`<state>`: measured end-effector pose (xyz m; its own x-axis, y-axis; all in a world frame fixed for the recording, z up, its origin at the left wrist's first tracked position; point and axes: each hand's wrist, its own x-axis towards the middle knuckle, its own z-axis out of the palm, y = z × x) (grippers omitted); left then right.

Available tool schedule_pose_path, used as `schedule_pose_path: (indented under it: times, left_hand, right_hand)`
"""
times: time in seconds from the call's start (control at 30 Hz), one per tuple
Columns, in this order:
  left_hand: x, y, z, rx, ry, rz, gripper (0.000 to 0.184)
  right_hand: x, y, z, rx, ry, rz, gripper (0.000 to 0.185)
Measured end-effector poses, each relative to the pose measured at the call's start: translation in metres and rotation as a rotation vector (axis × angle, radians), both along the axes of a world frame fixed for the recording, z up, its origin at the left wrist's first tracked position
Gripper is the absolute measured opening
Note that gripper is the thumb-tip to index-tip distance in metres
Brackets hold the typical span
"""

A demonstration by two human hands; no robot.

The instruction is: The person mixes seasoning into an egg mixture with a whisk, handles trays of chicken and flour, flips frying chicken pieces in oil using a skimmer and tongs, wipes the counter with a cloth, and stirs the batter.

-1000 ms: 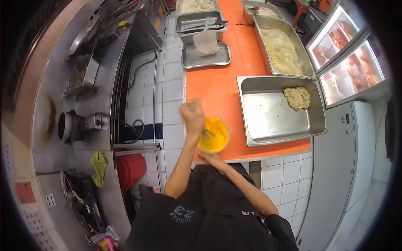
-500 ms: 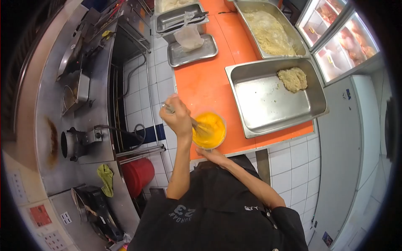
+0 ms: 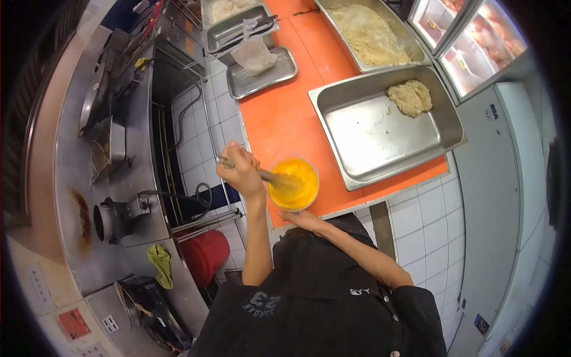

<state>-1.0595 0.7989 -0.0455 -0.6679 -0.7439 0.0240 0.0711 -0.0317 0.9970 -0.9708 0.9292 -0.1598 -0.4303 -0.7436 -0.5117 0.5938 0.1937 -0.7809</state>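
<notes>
Gripping a slim grey-handled whisk (image 3: 267,176), the left hand (image 3: 239,171) has its fingers closed round the handle; the business end is a blur in glossy yellow-orange liquid (image 3: 306,179). That's in a round, pale-rimmed container (image 3: 291,210) near the left front corner of the flat orange worktop (image 3: 278,126). Right hand (image 3: 306,221) has fingers curled against its near side; can't see underneath from here.

Main risk, my read: slop over the rim if the whisk swings wide. Next: container skids or tips off the near edge if the right fingers slacken. Stray drops could reach the deep rectangular steel pan (image 3: 375,156) beside it. Pan floor's smooth, shiny; rough beige crumbly clump (image 3: 410,98) sits in the far right part, a few crumbs loose.
</notes>
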Motion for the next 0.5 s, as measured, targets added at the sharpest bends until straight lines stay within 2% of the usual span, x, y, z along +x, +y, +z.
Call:
schedule_pose_path:
  times: [0.03, 0.07, 0.1, 0.17, 0.2, 0.23, 0.27, 0.3, 0.33, 0.37, 0.4, 0.43, 0.47, 0.5]
  left_hand:
    - [0.010, 0.005, -0.011, -0.049, 0.084, 0.177, 0.030]
    - [0.006, 0.003, -0.041, -0.487, 0.080, 0.204, 0.031]
    - [0.002, 0.002, -0.071, -0.915, 0.081, 0.323, 0.033]
    - [0.005, 0.005, 0.008, 0.033, -0.141, -0.050, 0.030]
    - [0.016, 0.003, 0.042, 0.125, -0.041, -0.029, 0.024]
    - [0.007, -0.003, 0.005, 0.126, -0.042, -0.036, 0.024]
    - [0.002, -0.009, -0.064, -0.492, 0.082, 0.210, 0.025]
    - [0.005, 0.001, -0.079, -0.297, -0.015, 0.121, 0.027]
    - [0.004, 0.019, -0.068, -0.109, -0.125, 0.044, 0.031]
    - [0.008, 0.015, -0.049, -0.116, -0.123, 0.028, 0.031]
    - [0.013, 0.016, 0.014, -0.053, -0.058, 0.019, 0.031]
    - [0.010, 0.011, 0.048, 0.006, 0.020, 0.000, 0.032]
    - [0.012, 0.003, 0.037, 0.046, 0.164, 0.046, 0.033]
    - [0.013, 0.008, 0.004, 0.049, 0.153, 0.052, 0.033]
  right_hand:
    - [0.009, -0.001, -0.015, -0.063, -0.003, -0.020, 0.055]
    - [0.011, -0.001, -0.030, -0.129, 0.012, -0.035, 0.055]
    - [0.006, -0.001, -0.020, -0.133, 0.019, -0.035, 0.055]
    - [-0.001, 0.005, 0.014, 0.042, 0.044, 0.053, 0.055]
    - [-0.006, 0.003, 0.011, 0.039, 0.053, 0.041, 0.055]
    - [-0.005, 0.002, 0.004, 0.009, 0.060, 0.006, 0.056]
    - [0.005, 0.005, -0.003, -0.015, 0.054, -0.020, 0.058]
    - [0.010, 0.007, -0.010, -0.011, 0.051, -0.013, 0.058]
    - [0.011, 0.003, -0.015, 0.000, 0.053, 0.008, 0.059]
    - [0.011, 0.000, -0.019, 0.011, 0.054, 0.013, 0.060]
    - [0.006, 0.006, 0.001, 0.037, 0.057, 0.025, 0.061]
    - [-0.001, 0.004, 0.000, 0.033, 0.061, 0.014, 0.061]
    - [0.000, 0.004, -0.002, 0.025, 0.046, -0.008, 0.060]
    - [0.006, 0.007, -0.003, 0.020, 0.026, -0.018, 0.060]
